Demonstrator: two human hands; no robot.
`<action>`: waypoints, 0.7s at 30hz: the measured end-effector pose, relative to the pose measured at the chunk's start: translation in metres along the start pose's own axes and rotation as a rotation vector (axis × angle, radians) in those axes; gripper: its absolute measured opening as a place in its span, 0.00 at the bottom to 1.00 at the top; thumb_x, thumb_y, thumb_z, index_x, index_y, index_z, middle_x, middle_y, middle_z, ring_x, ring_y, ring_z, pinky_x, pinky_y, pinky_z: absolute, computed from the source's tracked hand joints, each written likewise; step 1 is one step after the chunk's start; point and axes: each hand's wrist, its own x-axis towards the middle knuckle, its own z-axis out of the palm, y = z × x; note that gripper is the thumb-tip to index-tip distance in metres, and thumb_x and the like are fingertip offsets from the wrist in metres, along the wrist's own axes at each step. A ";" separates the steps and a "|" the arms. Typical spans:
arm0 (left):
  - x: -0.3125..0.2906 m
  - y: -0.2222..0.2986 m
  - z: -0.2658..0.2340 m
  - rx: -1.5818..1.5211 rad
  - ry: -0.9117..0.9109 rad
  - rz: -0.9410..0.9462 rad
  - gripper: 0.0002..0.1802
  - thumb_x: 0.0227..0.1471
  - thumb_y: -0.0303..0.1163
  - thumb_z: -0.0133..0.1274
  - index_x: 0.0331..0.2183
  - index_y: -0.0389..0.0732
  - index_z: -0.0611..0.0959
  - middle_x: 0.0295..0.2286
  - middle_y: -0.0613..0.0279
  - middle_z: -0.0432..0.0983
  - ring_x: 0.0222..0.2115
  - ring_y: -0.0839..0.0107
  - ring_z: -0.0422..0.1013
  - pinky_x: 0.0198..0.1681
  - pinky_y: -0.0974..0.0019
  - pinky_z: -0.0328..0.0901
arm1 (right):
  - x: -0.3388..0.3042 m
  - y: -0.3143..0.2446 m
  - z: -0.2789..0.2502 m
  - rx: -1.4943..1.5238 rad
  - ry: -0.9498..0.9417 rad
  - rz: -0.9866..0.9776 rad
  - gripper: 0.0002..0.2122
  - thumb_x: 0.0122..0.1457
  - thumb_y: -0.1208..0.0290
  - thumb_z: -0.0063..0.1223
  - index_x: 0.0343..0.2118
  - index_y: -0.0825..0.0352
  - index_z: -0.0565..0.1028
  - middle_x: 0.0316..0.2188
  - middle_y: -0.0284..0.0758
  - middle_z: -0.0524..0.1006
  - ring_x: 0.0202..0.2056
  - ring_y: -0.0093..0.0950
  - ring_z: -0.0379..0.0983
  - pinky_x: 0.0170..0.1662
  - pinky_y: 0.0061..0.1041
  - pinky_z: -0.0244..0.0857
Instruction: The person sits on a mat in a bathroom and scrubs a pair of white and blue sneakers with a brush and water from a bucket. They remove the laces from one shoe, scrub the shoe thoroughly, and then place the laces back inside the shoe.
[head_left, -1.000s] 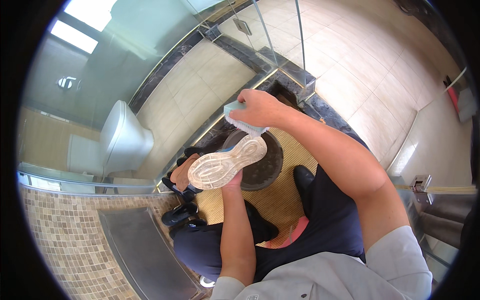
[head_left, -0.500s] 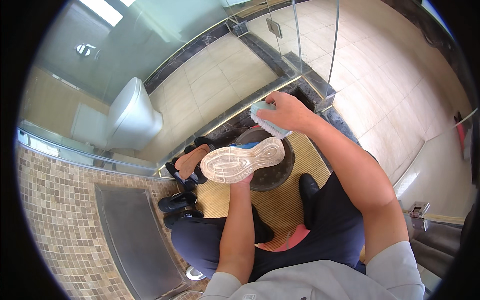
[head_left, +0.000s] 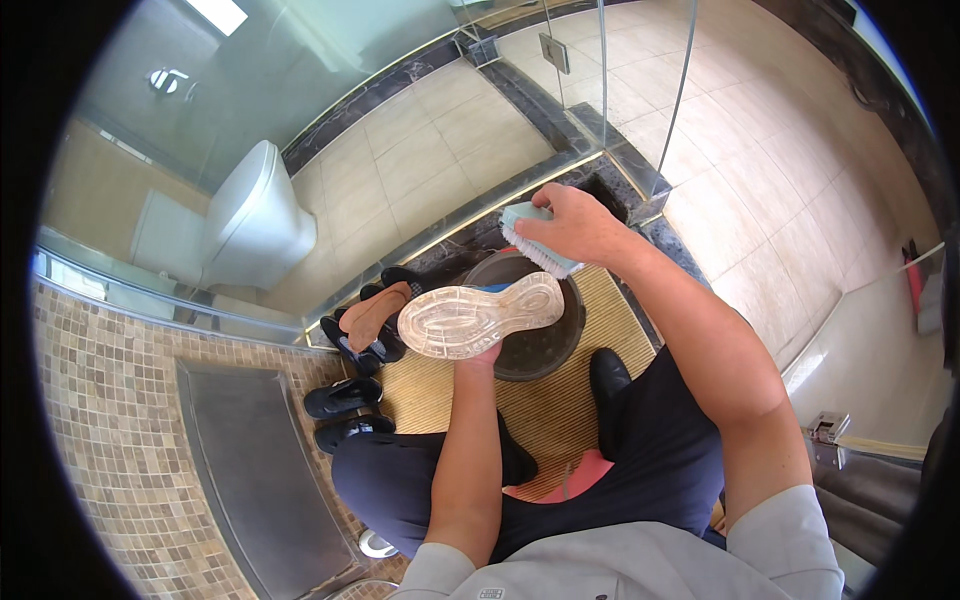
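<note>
A shoe (head_left: 470, 318) is held sole up over a dark round basin (head_left: 545, 352), its pale, translucent sole facing me. My left hand (head_left: 483, 358) grips it from beneath, and most of the fingers are hidden behind the sole. Closed around a light blue-green scrub brush (head_left: 527, 217) is my right hand (head_left: 575, 222), just above the toe-and-heel line's right end. White bristles point down toward the shoe; brush and sole look close, and I cannot tell whether they touch. A bit of blue shows behind the sole.
Dark shoes (head_left: 340, 397) and tan insoles (head_left: 374, 316) lie left of the basin on a ribbed yellow mat (head_left: 420, 395). Beyond a dark stone curb (head_left: 460, 225) stand glass panels and a white toilet (head_left: 262, 215). I sit over a pink seat (head_left: 572, 478).
My view has shifted slightly. The shoe has tilted a little in my left hand, while the brush stays in nearly the same place in my right hand.
</note>
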 end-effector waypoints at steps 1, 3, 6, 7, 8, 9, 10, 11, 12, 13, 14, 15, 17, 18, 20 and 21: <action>0.001 -0.001 0.001 0.000 0.006 0.002 0.23 0.61 0.53 0.46 0.39 0.43 0.82 0.42 0.56 0.80 0.46 0.51 0.74 0.54 0.42 0.68 | 0.001 0.001 0.001 -0.001 -0.001 0.000 0.29 0.53 0.52 0.60 0.47 0.77 0.76 0.41 0.53 0.80 0.46 0.45 0.78 0.50 0.36 0.70; 0.002 -0.002 0.001 0.001 0.019 0.005 0.23 0.61 0.53 0.46 0.39 0.44 0.82 0.42 0.57 0.80 0.46 0.52 0.74 0.54 0.42 0.68 | 0.003 0.002 0.002 -0.002 -0.005 0.000 0.30 0.52 0.52 0.60 0.47 0.77 0.76 0.41 0.53 0.80 0.46 0.45 0.78 0.50 0.36 0.70; 0.006 -0.001 -0.006 0.005 0.031 0.039 0.22 0.62 0.53 0.46 0.39 0.44 0.82 0.42 0.57 0.80 0.46 0.52 0.74 0.54 0.42 0.68 | 0.003 0.002 0.004 -0.008 0.005 -0.024 0.29 0.52 0.52 0.60 0.47 0.77 0.76 0.41 0.54 0.80 0.46 0.46 0.78 0.50 0.36 0.71; 0.007 0.001 -0.010 0.018 0.022 0.042 0.22 0.61 0.53 0.46 0.39 0.44 0.82 0.42 0.57 0.80 0.46 0.53 0.74 0.54 0.42 0.68 | 0.004 0.001 0.005 -0.005 0.003 -0.028 0.29 0.52 0.52 0.60 0.46 0.77 0.76 0.41 0.54 0.80 0.45 0.46 0.78 0.50 0.36 0.71; 0.007 0.002 -0.015 0.030 0.013 0.045 0.23 0.61 0.53 0.46 0.39 0.44 0.82 0.42 0.57 0.80 0.46 0.53 0.74 0.54 0.43 0.68 | 0.004 -0.001 0.006 -0.003 0.001 -0.033 0.29 0.52 0.52 0.60 0.46 0.77 0.76 0.41 0.54 0.80 0.45 0.46 0.78 0.49 0.36 0.71; 0.005 0.002 -0.012 0.044 0.003 0.043 0.23 0.61 0.53 0.46 0.39 0.45 0.82 0.42 0.58 0.80 0.46 0.54 0.74 0.54 0.43 0.68 | 0.005 -0.001 0.006 0.000 0.003 -0.033 0.29 0.52 0.52 0.60 0.46 0.77 0.77 0.40 0.54 0.80 0.45 0.46 0.78 0.49 0.37 0.71; 0.002 0.000 -0.009 0.058 0.035 0.040 0.23 0.61 0.54 0.46 0.40 0.45 0.82 0.42 0.58 0.80 0.46 0.54 0.74 0.54 0.43 0.68 | 0.006 0.000 0.006 0.008 -0.006 -0.029 0.29 0.52 0.53 0.60 0.46 0.77 0.77 0.40 0.54 0.80 0.45 0.46 0.78 0.49 0.37 0.71; -0.001 -0.001 -0.006 0.072 0.068 0.036 0.23 0.61 0.54 0.46 0.40 0.46 0.82 0.42 0.59 0.80 0.46 0.55 0.74 0.54 0.43 0.68 | 0.006 0.000 0.005 0.015 -0.015 -0.024 0.28 0.52 0.53 0.60 0.45 0.78 0.77 0.40 0.54 0.80 0.44 0.46 0.78 0.48 0.37 0.71; -0.004 -0.001 -0.002 0.089 0.100 0.038 0.23 0.61 0.54 0.46 0.41 0.46 0.82 0.43 0.60 0.80 0.46 0.55 0.74 0.54 0.43 0.68 | 0.007 -0.001 0.005 0.026 -0.024 -0.025 0.28 0.52 0.53 0.61 0.45 0.78 0.77 0.40 0.54 0.80 0.44 0.46 0.79 0.48 0.37 0.71; -0.005 0.000 -0.001 0.078 0.092 0.035 0.23 0.61 0.55 0.46 0.42 0.47 0.82 0.43 0.61 0.80 0.46 0.55 0.74 0.54 0.43 0.67 | 0.007 -0.002 0.005 0.029 -0.021 -0.025 0.28 0.52 0.53 0.61 0.45 0.78 0.77 0.39 0.54 0.80 0.44 0.46 0.79 0.48 0.37 0.71; -0.007 0.000 0.001 0.067 0.086 0.032 0.23 0.61 0.55 0.46 0.43 0.47 0.82 0.43 0.61 0.80 0.46 0.56 0.74 0.54 0.43 0.67 | 0.007 -0.002 0.005 0.032 -0.018 -0.025 0.28 0.51 0.53 0.61 0.45 0.78 0.77 0.39 0.54 0.80 0.43 0.46 0.79 0.48 0.37 0.71; -0.008 0.001 0.000 0.059 0.076 0.031 0.24 0.60 0.56 0.46 0.43 0.48 0.82 0.43 0.62 0.80 0.46 0.56 0.74 0.54 0.43 0.67 | 0.007 -0.003 0.005 0.037 -0.012 -0.028 0.28 0.51 0.53 0.61 0.45 0.78 0.77 0.39 0.55 0.80 0.43 0.46 0.79 0.47 0.37 0.71; -0.010 0.005 -0.001 0.045 0.093 0.038 0.24 0.60 0.57 0.46 0.44 0.49 0.81 0.44 0.62 0.79 0.47 0.56 0.74 0.55 0.43 0.66 | 0.007 -0.004 0.007 0.041 0.007 -0.039 0.28 0.51 0.54 0.61 0.44 0.78 0.77 0.38 0.55 0.80 0.43 0.46 0.79 0.47 0.38 0.71; -0.011 0.006 -0.002 0.039 0.100 0.038 0.25 0.60 0.57 0.46 0.45 0.49 0.81 0.44 0.62 0.79 0.47 0.56 0.73 0.55 0.42 0.66 | 0.007 -0.005 0.006 0.042 0.019 -0.043 0.28 0.51 0.54 0.60 0.44 0.78 0.77 0.38 0.55 0.80 0.42 0.47 0.79 0.47 0.38 0.72; -0.012 0.007 -0.004 0.057 0.066 0.049 0.25 0.61 0.56 0.45 0.46 0.49 0.81 0.45 0.62 0.79 0.48 0.56 0.73 0.55 0.43 0.66 | 0.007 -0.007 0.003 0.035 -0.020 -0.019 0.29 0.53 0.53 0.61 0.46 0.77 0.76 0.42 0.54 0.79 0.45 0.45 0.78 0.50 0.36 0.70; -0.012 0.008 -0.006 0.066 0.048 0.054 0.25 0.61 0.56 0.44 0.46 0.48 0.81 0.46 0.62 0.79 0.49 0.56 0.73 0.55 0.43 0.66 | 0.007 -0.009 0.001 0.032 -0.039 -0.007 0.29 0.54 0.53 0.61 0.48 0.77 0.75 0.44 0.53 0.79 0.47 0.44 0.77 0.51 0.35 0.69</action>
